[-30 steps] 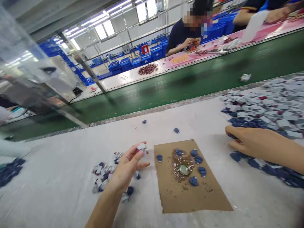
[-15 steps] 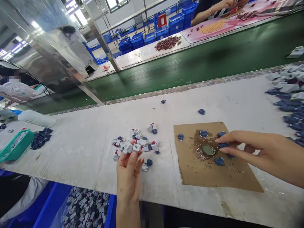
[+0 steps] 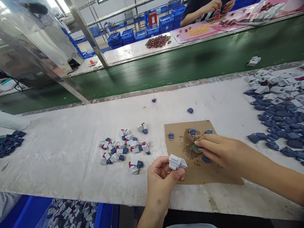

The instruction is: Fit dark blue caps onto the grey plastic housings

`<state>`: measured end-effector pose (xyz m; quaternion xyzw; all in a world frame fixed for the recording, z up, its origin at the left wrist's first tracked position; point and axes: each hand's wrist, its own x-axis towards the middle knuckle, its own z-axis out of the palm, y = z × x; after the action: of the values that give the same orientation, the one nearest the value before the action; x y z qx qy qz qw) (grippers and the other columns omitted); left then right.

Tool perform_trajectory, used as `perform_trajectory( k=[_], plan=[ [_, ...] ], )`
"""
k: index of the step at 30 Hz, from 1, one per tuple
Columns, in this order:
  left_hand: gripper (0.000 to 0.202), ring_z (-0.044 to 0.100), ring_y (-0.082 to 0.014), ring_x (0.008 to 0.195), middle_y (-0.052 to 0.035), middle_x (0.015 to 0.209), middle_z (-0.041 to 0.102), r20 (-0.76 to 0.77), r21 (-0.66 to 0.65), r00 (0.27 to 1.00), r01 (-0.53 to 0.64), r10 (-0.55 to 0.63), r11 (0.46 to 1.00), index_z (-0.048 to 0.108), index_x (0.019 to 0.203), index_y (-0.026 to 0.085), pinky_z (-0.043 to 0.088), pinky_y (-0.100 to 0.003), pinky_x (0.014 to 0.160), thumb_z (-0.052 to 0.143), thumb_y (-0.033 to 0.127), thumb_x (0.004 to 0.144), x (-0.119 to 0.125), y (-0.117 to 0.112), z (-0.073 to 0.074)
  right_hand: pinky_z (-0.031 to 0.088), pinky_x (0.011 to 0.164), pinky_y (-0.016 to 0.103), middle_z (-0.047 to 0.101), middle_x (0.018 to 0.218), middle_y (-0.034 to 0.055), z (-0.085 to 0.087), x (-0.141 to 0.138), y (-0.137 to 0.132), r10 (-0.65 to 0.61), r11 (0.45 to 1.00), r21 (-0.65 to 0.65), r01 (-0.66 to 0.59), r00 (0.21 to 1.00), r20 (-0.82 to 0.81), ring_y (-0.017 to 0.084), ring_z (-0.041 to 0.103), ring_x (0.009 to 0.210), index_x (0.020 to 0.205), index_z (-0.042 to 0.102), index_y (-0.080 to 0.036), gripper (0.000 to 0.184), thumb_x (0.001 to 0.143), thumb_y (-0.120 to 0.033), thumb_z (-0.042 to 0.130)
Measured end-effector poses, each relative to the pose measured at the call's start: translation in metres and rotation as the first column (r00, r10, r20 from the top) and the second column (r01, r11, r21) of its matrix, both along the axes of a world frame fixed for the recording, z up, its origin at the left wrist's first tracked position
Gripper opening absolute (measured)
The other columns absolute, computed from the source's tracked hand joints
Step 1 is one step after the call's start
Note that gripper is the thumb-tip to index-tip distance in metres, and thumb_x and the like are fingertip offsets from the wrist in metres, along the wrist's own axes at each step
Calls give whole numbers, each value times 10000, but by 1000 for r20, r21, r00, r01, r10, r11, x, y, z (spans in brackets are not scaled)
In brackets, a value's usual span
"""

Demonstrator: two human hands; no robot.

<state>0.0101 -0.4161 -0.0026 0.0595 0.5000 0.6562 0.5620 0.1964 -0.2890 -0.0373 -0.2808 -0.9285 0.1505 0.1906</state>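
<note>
My left hand pinches a small light-grey block-shaped plastic piece between thumb and fingers, over the near left part of a brown cardboard sheet. The fingers of my right hand are closed on a small dark-blue piece, mostly hidden, right at a round shallow dish on the cardboard's wet patch. More small blue pieces lie around the dish, one partly under my right hand. Left of the cardboard is a loose group of joined grey, red and blue pieces.
Grey and blue pieces are heaped at the right. A green conveyor belt runs beyond the white table. A blue bin of pieces stands below the front edge. Across the belt, another person's hands work.
My left hand has moved right, from the group of pieces to the cardboard, with the grey piece. My right hand has brought the blue piece to the dish. The view has shifted right.
</note>
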Motion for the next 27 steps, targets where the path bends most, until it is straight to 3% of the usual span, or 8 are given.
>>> perform_trajectory(
  k=[5,8,13,16,20,27],
  plan=[
    [293,669,-57,547,23,614,773,-10,35,1000,17,-16,999,810,670,202,534,-118,584,1021,297,491,-1,2,-1,411,461,272,623,698,25,19,-13,0,32,999,-34,-35,996,-80,166,577,535,866,636,-230,245,1001,-243,432],
    [298,705,-77,595,18,657,794,-14,38,1000,16,-15,999,815,686,211,557,-135,633,1022,296,488,2,1,0,402,411,246,600,624,-18,47,-18,-8,-34,980,-197,-8,978,-208,138,542,469,886,644,-247,133,968,-306,557],
    [272,719,-68,641,21,706,812,-2,67,999,34,-34,997,817,701,222,535,-103,628,1013,242,513,5,0,4,403,381,202,662,645,-40,80,-22,-25,-55,868,-491,-75,968,-245,106,552,464,889,712,-283,107,934,-362,655],
    [266,718,-67,647,28,719,814,-16,102,997,82,-81,991,821,714,234,532,-98,623,1005,195,526,3,-1,4,400,387,208,676,653,-29,82,-23,-31,-89,817,-574,-53,972,-216,115,585,497,871,723,-269,149,925,-398,672],
    [246,726,-81,671,24,754,820,-55,140,985,167,-160,976,829,744,258,553,-116,639,983,168,576,-1,-2,1,387,378,233,656,635,-15,81,-25,-33,-109,790,-612,-22,978,-176,135,591,508,873,725,-265,180,930,-422,658],
    [203,722,-137,628,-7,733,804,-165,117,979,143,-123,983,813,699,252,598,-202,609,981,257,586,3,-3,5,436,397,256,666,642,1,83,-23,-33,-23,747,-658,-90,987,-162,157,602,520,809,684,-248,201,943,-372,599]
  ],
)
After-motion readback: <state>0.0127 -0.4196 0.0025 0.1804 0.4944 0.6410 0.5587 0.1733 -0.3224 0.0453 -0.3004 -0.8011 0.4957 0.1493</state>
